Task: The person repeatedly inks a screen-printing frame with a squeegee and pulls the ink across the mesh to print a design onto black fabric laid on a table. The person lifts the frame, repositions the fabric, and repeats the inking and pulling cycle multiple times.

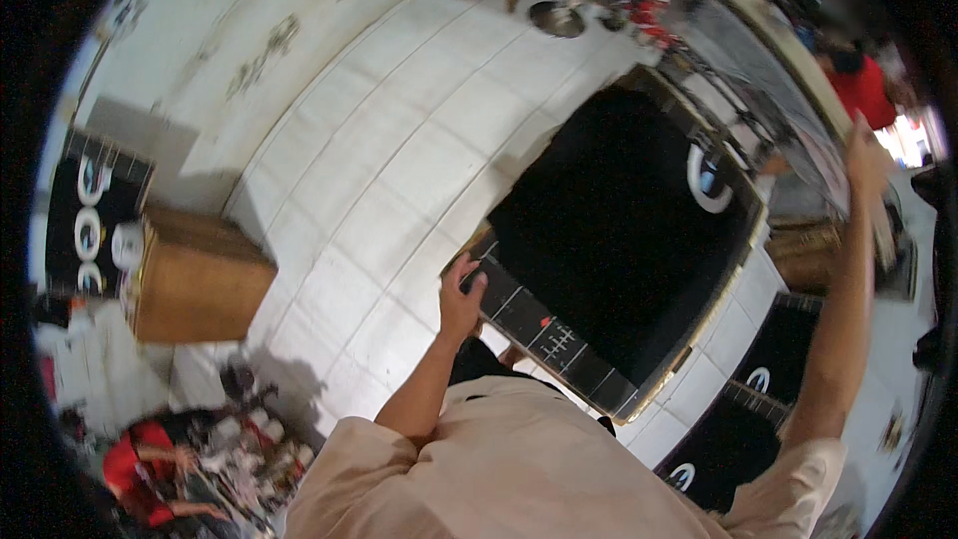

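In front of me is a dark board (517, 316) marked with a light grid. Black fabric (609, 210) is spread over most of it, with a white ring-shaped print (698, 180) near its far right side. My left hand (461, 301) is at the board's near left corner, thumb and fingers apart, holding nothing I can see. Reaching up at the right, my right hand (866, 162) is closed on the edge of a large flat frame (788, 50), which looks like a printing screen and stands tilted beyond the board. Its fingertips are blurred.
Two more black fabric pieces (733, 439) with ring prints lie at the lower right. Left are a brown cardboard box (205, 279) and another ring-printed black piece (75, 225). People in red tops are at lower left (140, 474) and upper right (866, 90). White tiles (369, 160) cover the floor.
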Tool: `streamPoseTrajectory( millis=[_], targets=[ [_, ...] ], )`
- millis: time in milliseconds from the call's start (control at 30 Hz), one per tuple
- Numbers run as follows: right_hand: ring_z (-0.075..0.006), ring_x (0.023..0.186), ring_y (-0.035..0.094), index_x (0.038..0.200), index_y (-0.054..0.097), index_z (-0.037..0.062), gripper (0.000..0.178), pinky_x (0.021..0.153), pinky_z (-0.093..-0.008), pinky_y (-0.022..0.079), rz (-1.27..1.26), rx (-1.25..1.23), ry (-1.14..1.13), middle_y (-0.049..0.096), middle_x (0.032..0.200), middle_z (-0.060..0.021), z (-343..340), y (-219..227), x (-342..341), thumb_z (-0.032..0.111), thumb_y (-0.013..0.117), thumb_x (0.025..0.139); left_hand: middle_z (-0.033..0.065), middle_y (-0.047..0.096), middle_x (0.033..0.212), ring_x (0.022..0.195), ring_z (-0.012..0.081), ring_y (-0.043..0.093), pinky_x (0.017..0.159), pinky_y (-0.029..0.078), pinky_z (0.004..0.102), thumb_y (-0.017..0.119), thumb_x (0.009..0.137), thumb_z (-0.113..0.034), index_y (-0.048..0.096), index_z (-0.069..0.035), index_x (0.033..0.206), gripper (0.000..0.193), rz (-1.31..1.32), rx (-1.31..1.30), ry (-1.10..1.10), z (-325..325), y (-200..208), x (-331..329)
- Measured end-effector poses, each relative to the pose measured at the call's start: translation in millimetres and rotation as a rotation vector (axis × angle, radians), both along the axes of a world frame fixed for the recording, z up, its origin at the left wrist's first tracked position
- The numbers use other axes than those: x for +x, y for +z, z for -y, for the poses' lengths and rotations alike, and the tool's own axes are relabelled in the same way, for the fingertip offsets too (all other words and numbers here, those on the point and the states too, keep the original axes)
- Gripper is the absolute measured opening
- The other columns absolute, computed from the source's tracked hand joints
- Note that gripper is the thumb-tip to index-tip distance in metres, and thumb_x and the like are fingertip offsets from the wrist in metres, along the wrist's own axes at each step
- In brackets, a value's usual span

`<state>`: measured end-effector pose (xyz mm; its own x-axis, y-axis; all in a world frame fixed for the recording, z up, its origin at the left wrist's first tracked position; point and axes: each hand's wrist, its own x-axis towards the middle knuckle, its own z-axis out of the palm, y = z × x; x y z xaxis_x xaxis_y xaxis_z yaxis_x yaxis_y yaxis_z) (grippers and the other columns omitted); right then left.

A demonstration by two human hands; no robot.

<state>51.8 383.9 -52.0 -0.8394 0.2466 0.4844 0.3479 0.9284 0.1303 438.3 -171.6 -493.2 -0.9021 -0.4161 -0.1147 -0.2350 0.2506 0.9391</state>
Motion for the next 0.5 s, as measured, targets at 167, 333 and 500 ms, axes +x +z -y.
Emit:
streamPoseTrajectory(
  millis=[167,333,500],
  targets=[
    [-0.046,0.123,0.062,0.139,0.065,0.0097,0.082,0.103,-0.0515,0.047,-0.046,-0.014,0.031,0.068,0.127,-0.0272,-66,1,-38,0.074,0.032,0.1,0.0094,0.069,0.068,0.058,0.0147,0.065,0.054,0.053,0.0333,0.072,0.098,-0.028,0.071,0.001,0.092,0.029,0.335,0.134,0.414,105,-46,-15],
    [-0.0426,0.124,0.062,0.144,0.061,0.017,0.066,0.102,-0.0491,0.048,-0.124,-0.104,0.119,0.067,0.131,-0.0237,-118,4,-45,0.064,0.042,0.102,0.0163,0.076,0.088,0.079,0.0278,0.075,0.076,0.058,0.0417,0.061,0.102,-0.04,0.073,-0.001,0.1,0.041,0.603,0.011,-0.085,153,-118,-29],
    [-0.0417,0.125,0.061,0.154,0.048,0.0163,0.049,0.101,-0.0479,0.049,0.105,0.5,-0.074,0.061,0.143,-0.0205,-172,11,-36,0.027,0.046,0.106,0.0177,0.069,0.129,0.124,0.0364,0.063,0.105,0.05,0.0467,0.057,0.102,-0.04,0.07,-0.011,0.125,0.04,0.778,-0.142,-0.365,133,-164,-71]
  ],
)
